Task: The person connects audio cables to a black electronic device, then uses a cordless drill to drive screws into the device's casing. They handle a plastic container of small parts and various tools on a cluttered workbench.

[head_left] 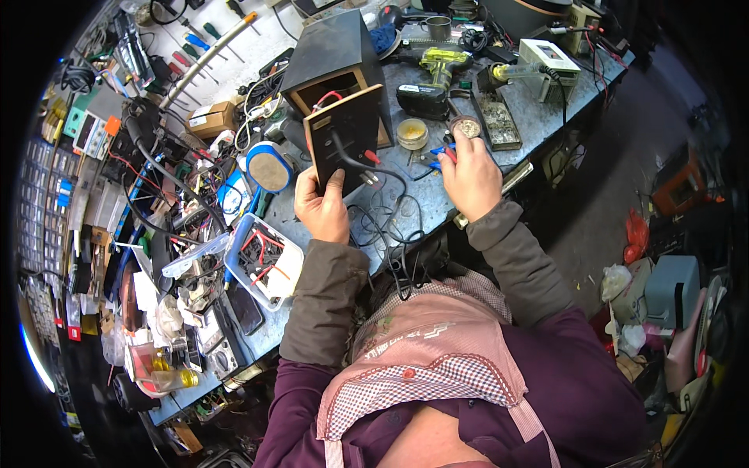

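Note:
A black wooden panel [348, 129], with a dark cable through it, red wire and connectors, is tilted in front of the open black box [326, 54]. My left hand [321, 203] grips the panel's lower left edge. My right hand [472, 178] has its index finger at a small round dish of small parts [468, 125], its other fingers bent over red and blue handles [439, 164]; what they hold is unclear. A tub of yellowish material [412, 134], a yellow-black cordless drill [433, 72] and a metal tray [497, 117] are nearby.
The crowded blue bench [386, 238] carries loose cables, an open plastic box of leads [264, 261], a round blue-rimmed object [268, 168], a white powered device [548, 70] and piled tools and parts on the left. Boxes and bags [659, 304] lie right of me.

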The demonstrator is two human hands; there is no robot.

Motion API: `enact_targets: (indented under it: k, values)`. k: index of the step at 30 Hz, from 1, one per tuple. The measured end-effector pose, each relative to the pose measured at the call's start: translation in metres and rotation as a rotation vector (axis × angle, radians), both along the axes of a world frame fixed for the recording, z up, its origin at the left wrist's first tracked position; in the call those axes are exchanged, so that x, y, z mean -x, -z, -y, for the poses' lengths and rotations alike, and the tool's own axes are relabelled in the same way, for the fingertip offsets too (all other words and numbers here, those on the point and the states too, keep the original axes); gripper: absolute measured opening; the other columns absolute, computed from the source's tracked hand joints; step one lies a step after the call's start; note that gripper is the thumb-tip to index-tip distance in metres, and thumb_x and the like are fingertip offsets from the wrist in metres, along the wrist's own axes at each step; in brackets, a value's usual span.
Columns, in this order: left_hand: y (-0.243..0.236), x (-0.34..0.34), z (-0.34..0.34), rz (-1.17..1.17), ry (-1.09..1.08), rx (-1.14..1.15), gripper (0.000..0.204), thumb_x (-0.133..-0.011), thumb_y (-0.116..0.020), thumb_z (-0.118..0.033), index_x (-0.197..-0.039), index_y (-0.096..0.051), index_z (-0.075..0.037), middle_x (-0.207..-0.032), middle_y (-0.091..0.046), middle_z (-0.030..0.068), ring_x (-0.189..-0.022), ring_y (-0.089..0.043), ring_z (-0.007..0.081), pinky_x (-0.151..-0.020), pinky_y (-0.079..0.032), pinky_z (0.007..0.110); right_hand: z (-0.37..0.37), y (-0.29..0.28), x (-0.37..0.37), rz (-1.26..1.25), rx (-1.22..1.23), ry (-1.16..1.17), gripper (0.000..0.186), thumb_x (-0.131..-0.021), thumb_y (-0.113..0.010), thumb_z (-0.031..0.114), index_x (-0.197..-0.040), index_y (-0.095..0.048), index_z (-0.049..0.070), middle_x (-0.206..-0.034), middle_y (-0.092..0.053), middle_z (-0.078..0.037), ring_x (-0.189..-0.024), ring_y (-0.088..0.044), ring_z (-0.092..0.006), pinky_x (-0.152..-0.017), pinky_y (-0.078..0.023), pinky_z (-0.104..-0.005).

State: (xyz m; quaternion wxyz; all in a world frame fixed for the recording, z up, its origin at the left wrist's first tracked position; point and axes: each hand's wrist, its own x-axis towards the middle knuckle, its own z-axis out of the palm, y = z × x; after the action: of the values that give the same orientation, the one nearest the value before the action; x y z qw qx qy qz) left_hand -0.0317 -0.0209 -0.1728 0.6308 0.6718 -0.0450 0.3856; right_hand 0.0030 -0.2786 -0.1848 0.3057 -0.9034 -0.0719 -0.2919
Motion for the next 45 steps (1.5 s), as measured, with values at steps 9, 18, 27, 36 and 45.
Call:
enact_targets:
  k: [9,18,27,36,45]
  values:
    - [-0.102,0.012,-0.015,0.114,-0.245,-1.222,0.021,-0.082,-0.079,-0.003,-0.100,-0.076,-0.014,-0.102,-0.077,-0.0017,-0.093,-0.068,0.0250,-0.081,-0.046,0.041,-0.029,-0.037,0.008,0.205,-0.540,-0.482,0.077,-0.090,-0.083,0.002,-0.161,-0.052,0.008,-0.126,-0.067,-0.013,-0.085,-0.067,-0.0228,-0.077,-0.059,-0.0359]
    - [-0.152,-0.004,-0.029,0.061,-0.199,-1.786,0.016,-0.081,-0.077,-0.012,-0.095,-0.075,-0.018,-0.092,-0.067,-0.0035,-0.101,-0.065,0.0210,-0.092,-0.046,0.042,-0.062,0.006,0.002,0.201,-0.397,-0.667,0.034,-0.097,-0.073,0.001,-0.131,-0.068,0.003,-0.113,-0.073,-0.021,-0.101,-0.073,-0.0445,-0.083,-0.061,-0.0462]
    - [-0.086,-0.016,-0.063,-0.205,-0.198,-0.327,0.072,-0.094,-0.087,-0.012,-0.154,-0.048,-0.001,-0.137,-0.060,0.0148,-0.119,-0.065,0.0270,-0.101,-0.056,0.041,-0.056,0.012,-0.003,-0.115,-0.719,-0.621,0.024,-0.099,-0.072,-0.003,-0.122,-0.068,0.001,-0.099,-0.078,-0.019,-0.087,-0.080,-0.0327,-0.076,-0.061,-0.0391]
    - [-0.092,-0.033,-0.047,-0.297,0.143,0.123,0.033,-0.111,-0.068,-0.010,-0.142,-0.062,0.002,-0.117,-0.073,0.0068,-0.096,-0.073,0.0144,-0.079,-0.064,0.032,-0.054,0.016,-0.010,-0.167,-0.695,-0.650,0.017,-0.097,-0.079,0.006,-0.103,-0.065,0.000,-0.090,-0.074,-0.016,-0.078,-0.075,-0.0294,-0.067,-0.056,-0.0414]
    - [-0.097,-0.059,-0.050,-0.106,0.119,0.003,0.021,-0.105,-0.069,0.003,-0.126,-0.074,0.004,-0.112,-0.078,0.0058,-0.096,-0.071,0.0113,-0.085,-0.059,0.027,-0.075,0.006,-0.050,0.069,-0.108,-0.414,0.019,-0.094,-0.079,0.017,-0.090,-0.068,0.001,-0.090,-0.069,-0.023,-0.088,-0.069,-0.0461,-0.076,-0.054,-0.0553]
